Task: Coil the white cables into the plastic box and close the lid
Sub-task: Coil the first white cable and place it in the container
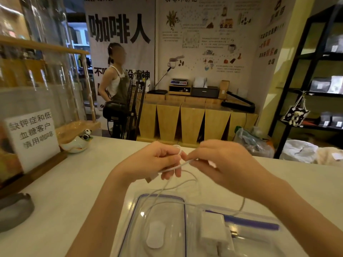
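Note:
A thin white cable [187,183] is wound around the fingers of my left hand [157,160], its plug end sticking out below the palm. My right hand [217,160] pinches the same cable just beside the left fingertips. Both hands hover above the white counter. The loose part of the cable hangs down in loops over the clear lid with a blue rim [182,199]. To the lid's right stands the clear plastic box [256,236], holding a white charger block [215,232].
A printed sign on a wooden stand [31,140] and a small panda dish [78,142] sit at the counter's left. A dark ashtray [14,210] lies near the left edge. A person stands beyond the counter by a fan. Black shelves rise at the right.

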Demonstrator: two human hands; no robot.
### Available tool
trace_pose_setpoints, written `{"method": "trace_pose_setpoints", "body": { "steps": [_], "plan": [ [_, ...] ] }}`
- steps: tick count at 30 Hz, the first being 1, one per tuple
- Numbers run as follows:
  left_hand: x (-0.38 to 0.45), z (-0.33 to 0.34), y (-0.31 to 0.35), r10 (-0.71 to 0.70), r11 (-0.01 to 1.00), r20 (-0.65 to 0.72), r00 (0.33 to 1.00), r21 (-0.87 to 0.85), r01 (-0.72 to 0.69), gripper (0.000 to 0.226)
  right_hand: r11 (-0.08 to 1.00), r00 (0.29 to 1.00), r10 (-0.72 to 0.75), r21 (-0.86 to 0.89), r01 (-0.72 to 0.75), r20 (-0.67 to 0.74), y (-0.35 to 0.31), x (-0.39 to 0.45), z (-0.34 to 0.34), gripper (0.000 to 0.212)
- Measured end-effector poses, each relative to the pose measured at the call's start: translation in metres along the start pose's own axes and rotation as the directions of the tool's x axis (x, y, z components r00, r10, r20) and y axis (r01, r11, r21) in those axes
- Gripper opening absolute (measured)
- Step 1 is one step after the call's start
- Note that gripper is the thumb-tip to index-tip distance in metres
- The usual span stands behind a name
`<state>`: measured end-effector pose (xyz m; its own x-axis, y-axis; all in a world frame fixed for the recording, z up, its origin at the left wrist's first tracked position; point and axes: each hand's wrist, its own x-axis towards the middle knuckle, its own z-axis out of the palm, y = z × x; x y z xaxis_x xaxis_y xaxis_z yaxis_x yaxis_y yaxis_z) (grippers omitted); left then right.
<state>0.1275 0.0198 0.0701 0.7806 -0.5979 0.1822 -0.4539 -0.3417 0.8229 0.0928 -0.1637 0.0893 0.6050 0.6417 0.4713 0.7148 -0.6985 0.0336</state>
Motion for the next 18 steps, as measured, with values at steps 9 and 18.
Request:
{"method": "trace_pose_setpoints", "body": {
  "steps": [9, 18],
  "plan": [
    [0.004, 0.004, -0.001, 0.219, 0.663, 0.229, 0.948, -0.748, 0.028, 0.049, 0.817, 0.898, 0.268, 0.577, -0.019, -0.35, 0.039, 0.011, 0.003, 0.021],
    [0.007, 0.0, 0.007, 0.438, 0.057, -0.091, 0.894, -0.99, -0.129, 0.03, 0.774, 0.97, 0.211, 0.585, -0.243, 0.124, 0.019, 0.015, 0.052, 0.026]
  ]
}}
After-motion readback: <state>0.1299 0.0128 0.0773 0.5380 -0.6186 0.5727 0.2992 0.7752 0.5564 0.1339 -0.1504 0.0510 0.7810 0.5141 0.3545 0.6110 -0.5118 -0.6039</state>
